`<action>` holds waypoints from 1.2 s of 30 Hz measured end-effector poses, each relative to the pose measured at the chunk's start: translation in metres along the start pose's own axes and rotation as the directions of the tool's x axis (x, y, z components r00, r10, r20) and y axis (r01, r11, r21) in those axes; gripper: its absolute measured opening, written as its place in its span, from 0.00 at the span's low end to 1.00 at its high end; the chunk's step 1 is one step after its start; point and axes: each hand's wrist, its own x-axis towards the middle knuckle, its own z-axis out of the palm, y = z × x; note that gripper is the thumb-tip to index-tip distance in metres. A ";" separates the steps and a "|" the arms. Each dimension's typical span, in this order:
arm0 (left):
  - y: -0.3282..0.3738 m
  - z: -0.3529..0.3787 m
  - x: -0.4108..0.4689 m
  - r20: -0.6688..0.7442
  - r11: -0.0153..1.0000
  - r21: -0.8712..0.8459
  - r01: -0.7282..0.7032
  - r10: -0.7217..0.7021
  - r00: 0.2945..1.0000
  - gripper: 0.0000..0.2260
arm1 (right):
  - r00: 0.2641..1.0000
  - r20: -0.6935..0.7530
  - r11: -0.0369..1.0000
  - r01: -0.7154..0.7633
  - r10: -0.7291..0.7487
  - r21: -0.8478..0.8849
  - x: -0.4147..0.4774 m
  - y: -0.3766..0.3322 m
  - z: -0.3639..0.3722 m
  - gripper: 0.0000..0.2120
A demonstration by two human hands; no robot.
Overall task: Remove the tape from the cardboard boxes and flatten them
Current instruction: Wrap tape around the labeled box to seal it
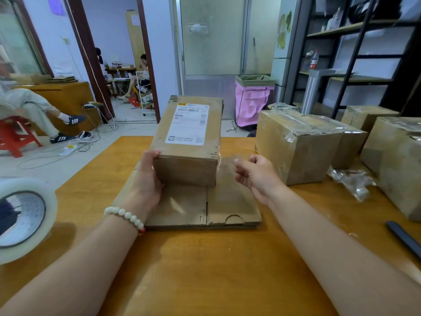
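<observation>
- the labelled box stands on flattened cardboard mid-tabletop, nearer the far edge;
- left hand grasps its near-left corner;
- right hand pinches clear tape stretched off the box's right side;
- taped boxes line the right edge

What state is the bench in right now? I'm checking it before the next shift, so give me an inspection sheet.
Surface: wooden table, flattened cardboard lying on it.
Job's things: labelled box standing on the flattened cardboard; taped boxes at right.
Clutter: tape roll, crumpled tape, dark tool.
Hands: left hand grips the labelled box; right hand pinches a clear tape strip.
Cables: cables on the floor, left.
Surroundings: seated person, pink-lined bin, shelving.
</observation>
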 end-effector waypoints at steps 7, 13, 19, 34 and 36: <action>-0.002 -0.002 0.000 0.015 0.999 0.052 -0.015 0.014 1.000 0.32 | 0.993 0.084 0.972 -0.098 0.082 0.213 -0.006 -0.001 0.001 0.16; -0.004 0.001 -0.006 0.140 0.990 0.109 -0.086 0.071 0.988 0.27 | 0.998 -0.041 0.885 -0.053 0.038 -0.463 -0.006 0.005 0.002 0.32; -0.004 0.003 -0.006 0.085 0.992 0.100 -0.073 0.064 0.994 0.23 | 0.995 0.063 0.878 -0.034 0.072 -0.478 -0.010 0.003 0.002 0.30; -0.003 0.003 -0.007 0.065 0.998 0.064 0.008 -0.012 0.998 0.36 | 0.925 0.276 0.966 -0.247 0.260 -0.079 -0.018 0.003 0.010 0.12; -0.003 0.005 -0.008 0.032 0.999 0.044 0.030 -0.032 0.999 0.29 | 0.936 0.271 0.974 -0.215 0.227 -0.073 -0.018 0.003 0.011 0.12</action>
